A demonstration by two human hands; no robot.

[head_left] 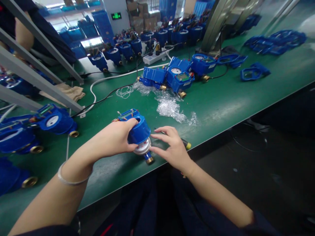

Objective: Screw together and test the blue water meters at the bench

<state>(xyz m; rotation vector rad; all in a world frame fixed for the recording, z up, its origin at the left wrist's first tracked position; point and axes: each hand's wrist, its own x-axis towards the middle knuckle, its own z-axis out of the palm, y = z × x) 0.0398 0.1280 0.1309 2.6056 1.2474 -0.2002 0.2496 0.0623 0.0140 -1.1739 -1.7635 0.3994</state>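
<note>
Close to the bench's front edge is a water meter with a brass-ended blue body (148,156) and a pale round register (143,147). Over the register sits a tilted blue plastic housing (139,130) that carries a green circuit board. My left hand (115,137) grips this housing from the left, thumb at its upper rim and fingers wrapped round its side. On the other side my right hand (172,146) has its fingers apart, fingertips at or very near the register's edge; contact there is unclear. Beyond my right hand lies a yellow-ended tool (186,143), partly hidden.
Several blue meters (178,77) stand beyond crumpled clear plastic (169,106). More meters (55,121) are at left beside a grey metal frame (49,72). Cables and a white power strip (155,57) cross the green bench (221,101). Blue covers (254,72) lie right. A person's arm (23,32) shows upper left.
</note>
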